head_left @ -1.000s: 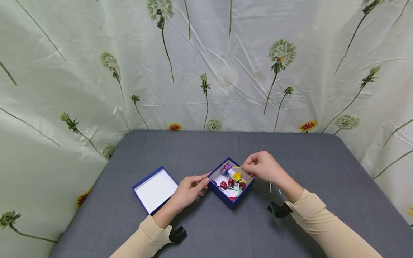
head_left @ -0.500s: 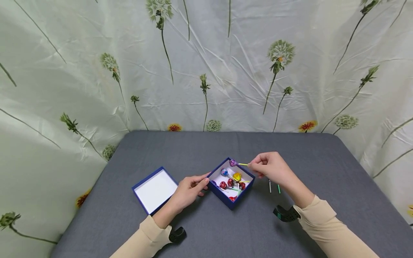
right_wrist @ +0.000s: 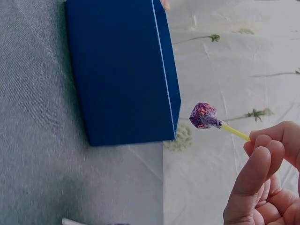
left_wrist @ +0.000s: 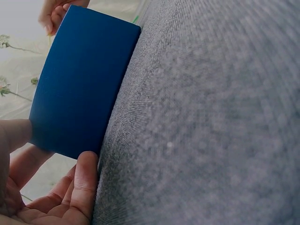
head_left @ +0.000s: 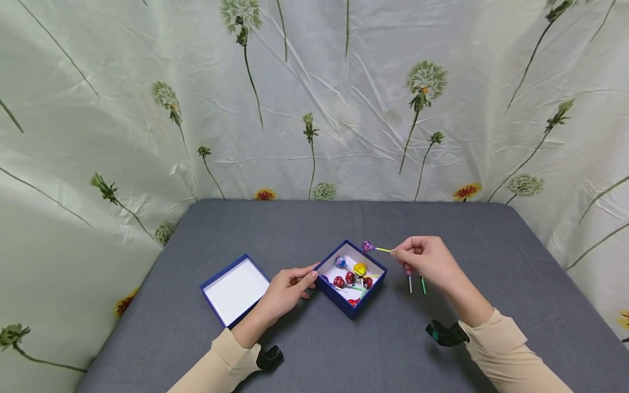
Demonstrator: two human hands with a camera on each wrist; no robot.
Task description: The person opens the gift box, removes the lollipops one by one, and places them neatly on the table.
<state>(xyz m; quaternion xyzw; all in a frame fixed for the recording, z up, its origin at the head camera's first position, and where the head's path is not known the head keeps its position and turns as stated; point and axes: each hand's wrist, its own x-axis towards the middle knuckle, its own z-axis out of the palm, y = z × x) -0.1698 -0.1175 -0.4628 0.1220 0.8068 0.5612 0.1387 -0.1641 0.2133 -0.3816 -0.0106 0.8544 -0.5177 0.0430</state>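
My right hand (head_left: 426, 261) pinches the yellow stick of a purple-wrapped lollipop (head_left: 367, 246), whose head sits just past the far right rim of the box. In the right wrist view the lollipop (right_wrist: 204, 116) shows beside the box wall, thumb and finger at the stick's end. At its left corner, the open blue box (head_left: 350, 310) is gripped by my left hand (head_left: 290, 289), thumb near the rim. Inside lie several lollipops, among them a yellow one (head_left: 360, 268), a blue one (head_left: 340, 262) and red ones (head_left: 339, 281).
To the left, a blue-edged lid (head_left: 237, 292) lies with its white inside up. Under the right hand, a white stick (head_left: 410, 284) and a green stick (head_left: 423, 285) show on the grey table (head_left: 314, 355). A flowered curtain (head_left: 363, 125) hangs behind.
My right hand has lifted the purple lollipop out of the box and drawn it right, over the rim. My left hand and the box have stayed put.
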